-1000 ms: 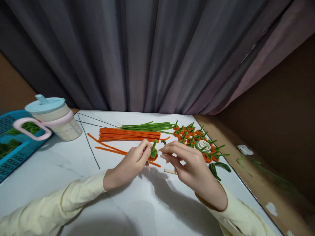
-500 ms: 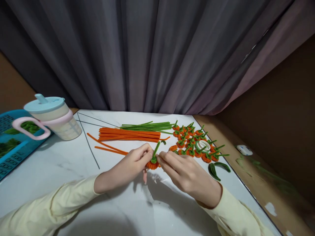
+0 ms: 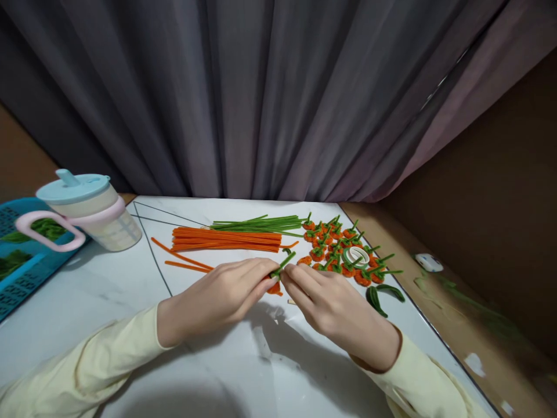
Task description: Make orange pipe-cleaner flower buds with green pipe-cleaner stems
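Observation:
Between my hands is a small pipe-cleaner pumpkin, its orange body mostly hidden and its green stem slanting up to the right. My left hand is closed round the orange body from the left. From the right, my right hand pinches at the green part by the stem's base; its fingertips are partly hidden. Below those fingers shows a small pale tip that I cannot make out. Behind my hands lie a bundle of orange pipe cleaners and a bundle of green pipe cleaners.
Several finished pumpkins cluster at the right, with a roll of tape among them. Dark green leaf shapes lie nearer me. A lidded cup and a blue basket stand left. A grey curtain hangs behind.
The pumpkin has turned in my left hand, so its stem tilts right and less orange shows. My left fingers now cover its top. The view has shifted slightly.

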`<state>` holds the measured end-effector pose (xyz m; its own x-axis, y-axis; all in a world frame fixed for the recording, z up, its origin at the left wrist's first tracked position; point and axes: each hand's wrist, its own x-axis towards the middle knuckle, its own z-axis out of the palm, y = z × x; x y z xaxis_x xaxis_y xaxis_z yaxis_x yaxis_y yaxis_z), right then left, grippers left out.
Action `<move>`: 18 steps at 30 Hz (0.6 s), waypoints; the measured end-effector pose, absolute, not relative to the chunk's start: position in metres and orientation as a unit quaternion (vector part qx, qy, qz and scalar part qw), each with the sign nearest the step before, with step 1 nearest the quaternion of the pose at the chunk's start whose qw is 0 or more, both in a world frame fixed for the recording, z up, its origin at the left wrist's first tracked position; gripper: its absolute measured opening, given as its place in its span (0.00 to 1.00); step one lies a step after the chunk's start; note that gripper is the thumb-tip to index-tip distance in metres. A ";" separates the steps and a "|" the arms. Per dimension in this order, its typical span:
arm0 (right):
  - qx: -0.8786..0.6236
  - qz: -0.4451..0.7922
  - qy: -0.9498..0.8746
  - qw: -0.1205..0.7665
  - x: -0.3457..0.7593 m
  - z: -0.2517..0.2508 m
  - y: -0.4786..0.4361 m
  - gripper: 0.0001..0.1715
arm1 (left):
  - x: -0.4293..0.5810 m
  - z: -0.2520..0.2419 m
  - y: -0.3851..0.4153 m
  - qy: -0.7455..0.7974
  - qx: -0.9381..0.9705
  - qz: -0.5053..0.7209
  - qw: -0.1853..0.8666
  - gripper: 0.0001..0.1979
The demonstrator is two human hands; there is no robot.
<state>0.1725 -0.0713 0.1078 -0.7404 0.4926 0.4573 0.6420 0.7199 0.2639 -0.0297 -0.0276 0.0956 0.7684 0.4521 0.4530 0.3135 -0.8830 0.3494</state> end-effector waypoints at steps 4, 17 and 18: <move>-0.351 -0.164 -0.898 0.211 0.171 0.105 -0.073 0.18 | -0.029 0.090 -0.029 0.193 0.920 0.311 0.138 0.09; -0.355 -0.006 -0.897 0.262 0.173 0.109 -0.074 0.11 | -0.033 0.084 -0.026 0.148 0.920 0.345 0.115 0.09; -0.353 0.005 -0.900 0.257 0.173 0.110 -0.074 0.11 | -0.033 0.083 -0.026 0.152 0.916 0.356 0.103 0.08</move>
<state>0.1733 -0.0744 0.1100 -0.6188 0.6378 0.4587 0.6325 0.7508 -0.1907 -0.0327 -0.0263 0.0826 0.7004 0.3524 0.6207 0.2058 -0.9324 0.2971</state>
